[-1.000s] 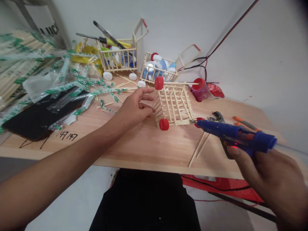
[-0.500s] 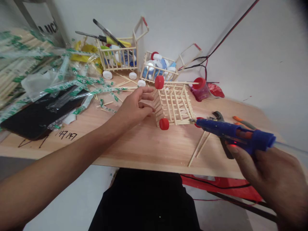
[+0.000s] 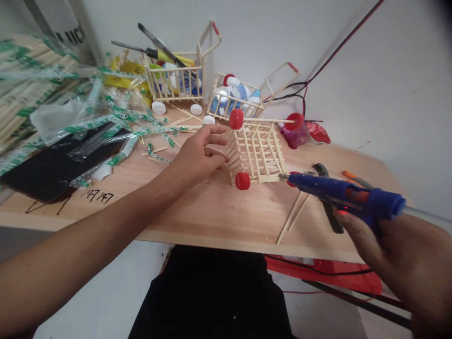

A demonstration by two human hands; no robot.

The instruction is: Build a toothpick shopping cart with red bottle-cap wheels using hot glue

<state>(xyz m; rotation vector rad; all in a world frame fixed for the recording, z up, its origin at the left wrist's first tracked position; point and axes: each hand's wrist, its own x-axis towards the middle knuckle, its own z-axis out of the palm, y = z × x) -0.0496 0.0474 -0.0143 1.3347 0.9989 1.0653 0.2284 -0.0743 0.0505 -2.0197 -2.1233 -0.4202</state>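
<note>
Still, right hand (image 3: 400,259) clenches the blue glue gun (image 3: 348,200), left hand (image 3: 196,155) open beside the stick cart (image 3: 256,153)

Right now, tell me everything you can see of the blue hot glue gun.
The hot glue gun has a blue plastic body with orange-red panels on its side and is held roughly level above the wooden board in the right hand, whose fingers curl beneath it. Its thin metal nozzle points left towards the stick-built cart beside a red bottle cap; any contact cannot be told. A small red light glows underneath, and a pale grey rod extends from the back.
</note>
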